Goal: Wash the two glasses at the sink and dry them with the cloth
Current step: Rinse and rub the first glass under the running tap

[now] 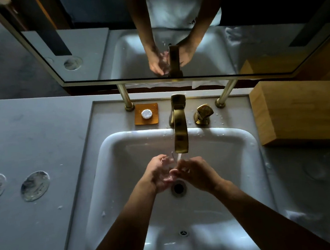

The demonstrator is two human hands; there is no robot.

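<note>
A clear glass (169, 167), smooth and nearly invisible against the white basin, sits between my hands under the thin stream of water (179, 157) falling from the squared brass tap (179, 127). My left hand (158, 173) cups it from the left with fingers curled round its wall, and my right hand (194, 174) closes on it from the other side, fingertips bent in at its rim; both forearms reach in from the lower edge, angled toward each other over the drain (178, 188). The sink (122, 148) is a glossy white rectangle with rounded corners, beaded with droplets along its rim. Behind it stand a brass handle (203, 114) and an amber square soap dish (146, 114) carrying a small round white soap (146, 113). The tabletop (31, 136) is matte grey stone, flecked with foam; on its left lie two round, glassy, wet-looking discs (35, 186), and I cannot tell whether either is the second glass seen from above. A pale wooden box (298, 111) with visible grain rests to the right of the sink. A metal-framed mirror (172, 34) on brass posts reflects my hands and the tap, and the room is dim
</note>
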